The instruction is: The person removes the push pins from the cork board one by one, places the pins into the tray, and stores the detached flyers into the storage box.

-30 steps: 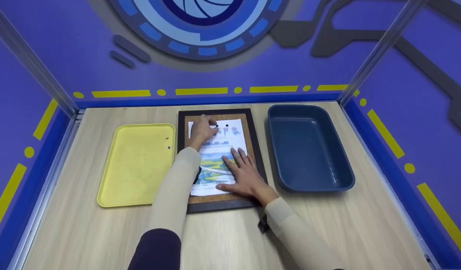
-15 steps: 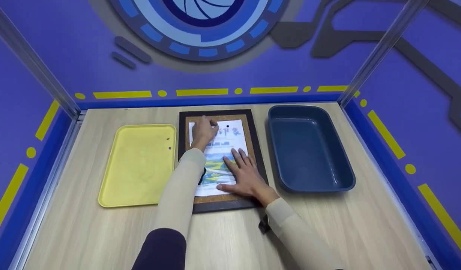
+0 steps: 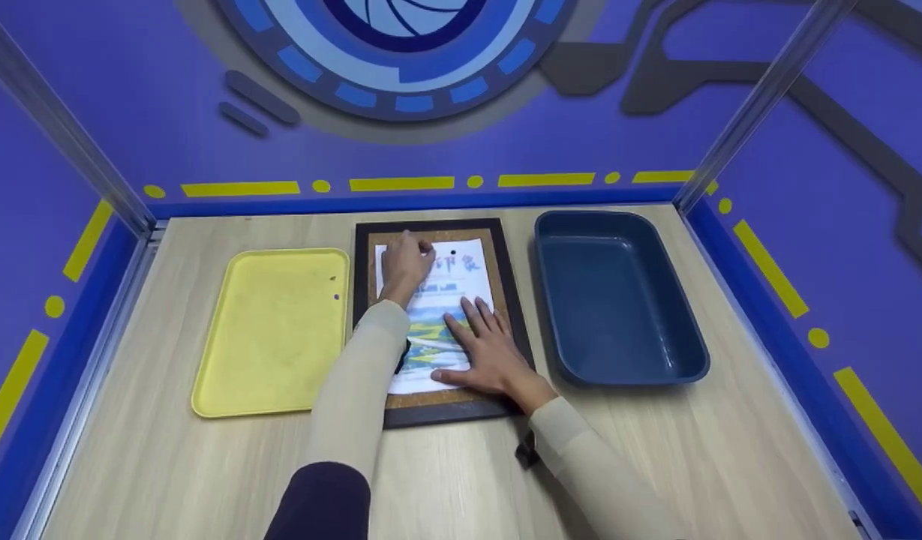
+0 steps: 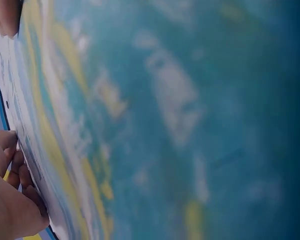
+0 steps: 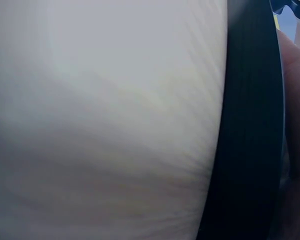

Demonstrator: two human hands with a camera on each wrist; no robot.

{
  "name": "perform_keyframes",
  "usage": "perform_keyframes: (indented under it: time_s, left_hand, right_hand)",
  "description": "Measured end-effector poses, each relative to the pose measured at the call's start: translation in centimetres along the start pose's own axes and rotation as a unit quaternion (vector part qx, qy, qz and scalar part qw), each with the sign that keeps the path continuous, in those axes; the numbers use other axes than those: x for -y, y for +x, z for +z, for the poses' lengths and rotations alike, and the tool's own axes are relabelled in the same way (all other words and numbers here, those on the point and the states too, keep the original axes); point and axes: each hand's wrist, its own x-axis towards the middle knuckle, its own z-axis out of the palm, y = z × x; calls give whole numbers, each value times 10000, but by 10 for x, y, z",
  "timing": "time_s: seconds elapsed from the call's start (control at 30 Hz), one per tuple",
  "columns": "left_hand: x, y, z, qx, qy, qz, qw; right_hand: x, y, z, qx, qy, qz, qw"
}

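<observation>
A sheet of printed paper (image 3: 468, 285) with a landscape picture lies on a cork board (image 3: 430, 397) in a dark frame. My left hand (image 3: 405, 264) is at its upper left, thumb and index finger pinched at the spot of a small black pushpin, which the fingers now hide. Those curled fingers also show at the left edge of the left wrist view, close against the paper. Another black pushpin (image 3: 454, 253) sits to their right at the paper's top. My right hand (image 3: 491, 352) lies with fingers spread, pressing on the paper's lower right.
A yellow tray (image 3: 273, 337) stands left of the board, with two tiny dark objects (image 3: 336, 296) near its right side. To the right is a deep dark-blue bin (image 3: 618, 300). Purple panels (image 3: 468, 150) enclose the wooden table (image 3: 445, 480) at the back and sides.
My left hand has shifted slightly to the right, and its fingers now cover the left pushpin that showed one second ago. The right hand and the paper have stayed in place.
</observation>
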Motion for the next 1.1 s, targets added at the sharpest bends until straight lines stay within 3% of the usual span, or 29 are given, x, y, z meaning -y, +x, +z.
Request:
perform_keyframes:
  time_s: [0.23, 1.1]
  left_hand:
    - [4, -2, -1, 42, 2, 204, 9998]
    - [8, 0, -3, -59, -235, 366, 9990]
  right_hand:
    - [2, -3, 0, 20, -1, -13, 10000]
    - [1, -3, -3, 56, -21, 2, 10000]
